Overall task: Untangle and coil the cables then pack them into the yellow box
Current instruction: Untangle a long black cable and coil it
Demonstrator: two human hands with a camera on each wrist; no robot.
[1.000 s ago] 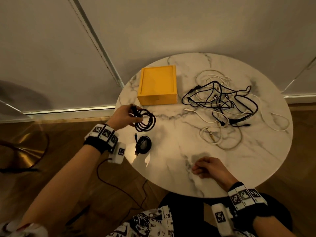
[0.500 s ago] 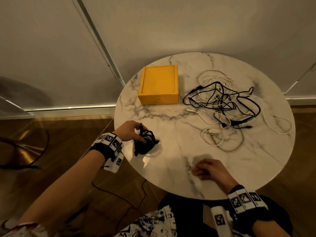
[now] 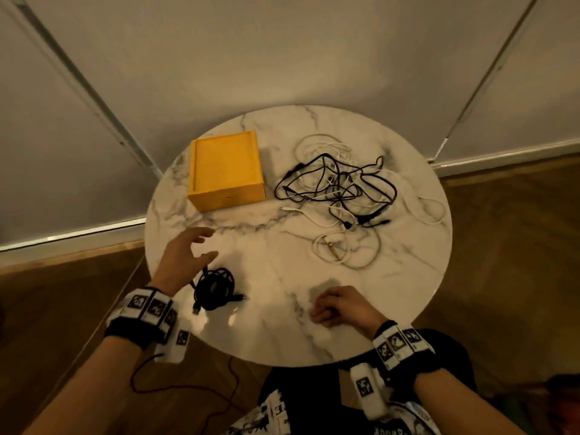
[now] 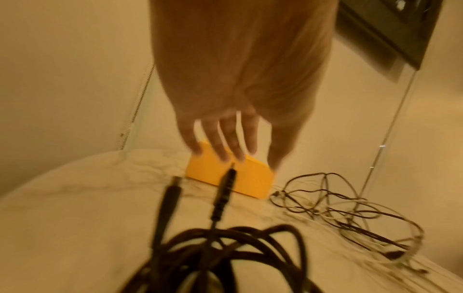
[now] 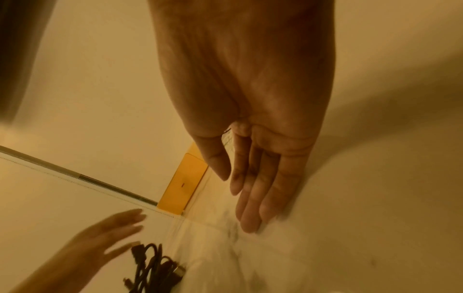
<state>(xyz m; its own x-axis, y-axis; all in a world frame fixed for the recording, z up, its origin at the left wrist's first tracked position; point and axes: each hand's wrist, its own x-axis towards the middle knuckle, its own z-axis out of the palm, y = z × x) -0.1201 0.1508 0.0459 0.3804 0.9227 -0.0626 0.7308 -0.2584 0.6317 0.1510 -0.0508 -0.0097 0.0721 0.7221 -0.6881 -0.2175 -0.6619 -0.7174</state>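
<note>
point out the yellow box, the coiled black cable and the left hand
yellow box (image 3: 230,196), head view, on its front wall
coiled black cable (image 3: 214,289), head view, on the middle of the coil
left hand (image 3: 182,257), head view, on the back of the hand

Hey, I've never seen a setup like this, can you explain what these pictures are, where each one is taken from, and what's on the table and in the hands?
No machine here: a person wears one camera on the head and one on each wrist. The head view looks down on a round marble table. The two wrist views look along each hand toward the fingers.

On the table lie a yellow box, a tangle of black and white cables, and a coiled black cable near the front edge.

The left hand is open with fingers spread, just above the coil and holding nothing. The right hand rests on the table, also empty; the right wrist view shows its fingers fairly straight.
</note>
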